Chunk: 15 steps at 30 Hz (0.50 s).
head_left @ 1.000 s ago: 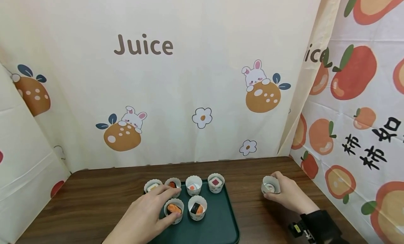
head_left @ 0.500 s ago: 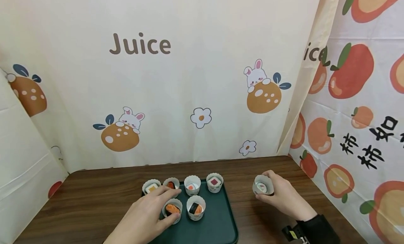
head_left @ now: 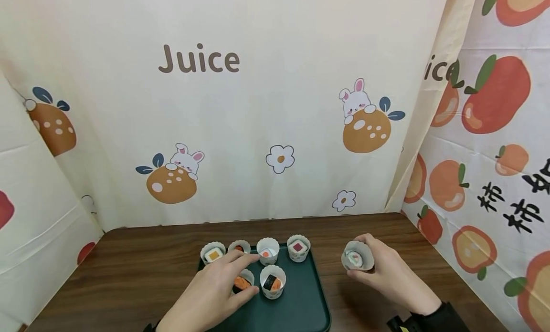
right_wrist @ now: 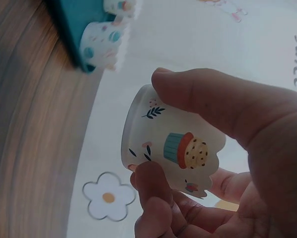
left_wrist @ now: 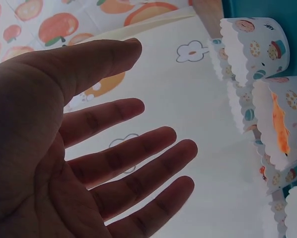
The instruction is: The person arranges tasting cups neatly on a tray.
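Note:
My right hand (head_left: 388, 272) holds a scalloped paper cupcake cup (right_wrist: 173, 141) by its sides, thumb on one side and fingers on the other. Inside the cup is a small white sushi piece (head_left: 354, 259). It hangs above the table, to the right of the green tray (head_left: 296, 303). My left hand (head_left: 215, 289) hovers over the tray's left part, fingers spread and nothing in them. Beneath it, a cup with orange-topped sushi (head_left: 243, 282) is partly hidden. Beside that stands a cup with black-banded orange sushi (head_left: 272, 282).
Along the tray's far edge stand several more cups, among them one with yellow-centred sushi (head_left: 213, 253), one with orange-and-white sushi (head_left: 268, 251) and one with dark-pink-centred sushi (head_left: 298, 247). The wooden table (head_left: 142, 270) ends at a printed cloth backdrop (head_left: 240, 112).
My right hand has carried its cup a little leftward, nearer the tray, with the cup's mouth now turned more toward the head camera. The left hand stays over the tray.

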Motion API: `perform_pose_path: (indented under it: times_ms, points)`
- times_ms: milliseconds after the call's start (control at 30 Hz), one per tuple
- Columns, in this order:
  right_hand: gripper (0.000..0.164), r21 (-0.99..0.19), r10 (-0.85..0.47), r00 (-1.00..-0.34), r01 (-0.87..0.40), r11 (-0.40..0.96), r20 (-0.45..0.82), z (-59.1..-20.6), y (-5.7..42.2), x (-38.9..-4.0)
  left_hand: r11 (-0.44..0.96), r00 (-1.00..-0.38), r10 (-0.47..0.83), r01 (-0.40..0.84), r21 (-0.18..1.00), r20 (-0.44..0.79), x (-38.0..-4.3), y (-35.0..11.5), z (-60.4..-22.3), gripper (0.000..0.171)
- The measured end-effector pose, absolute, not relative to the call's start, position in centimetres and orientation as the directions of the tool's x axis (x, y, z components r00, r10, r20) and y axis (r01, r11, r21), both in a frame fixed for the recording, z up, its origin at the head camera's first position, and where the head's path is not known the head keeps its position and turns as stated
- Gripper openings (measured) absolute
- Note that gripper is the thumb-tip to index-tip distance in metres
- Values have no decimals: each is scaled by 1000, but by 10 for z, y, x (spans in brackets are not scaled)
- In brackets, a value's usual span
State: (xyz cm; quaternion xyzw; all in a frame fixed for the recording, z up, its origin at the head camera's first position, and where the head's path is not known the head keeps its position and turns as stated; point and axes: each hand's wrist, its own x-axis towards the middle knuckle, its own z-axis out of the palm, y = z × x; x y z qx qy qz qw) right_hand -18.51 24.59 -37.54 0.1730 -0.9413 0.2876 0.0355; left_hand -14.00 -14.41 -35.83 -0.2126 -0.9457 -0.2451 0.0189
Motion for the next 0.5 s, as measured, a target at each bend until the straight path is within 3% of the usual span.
perform_pose_path:
  times_ms: [200,500]
  points:
    - [55,-548,-360,-907,-419,724,218,-370,234,-178,754,-871,432,491,437,233,-142,-132,-355,51]
    - [53,-577,-441,-868,-484,658,226,-368,212,-175,662,-843,487,527,533,229,-147,-112,-354,49]
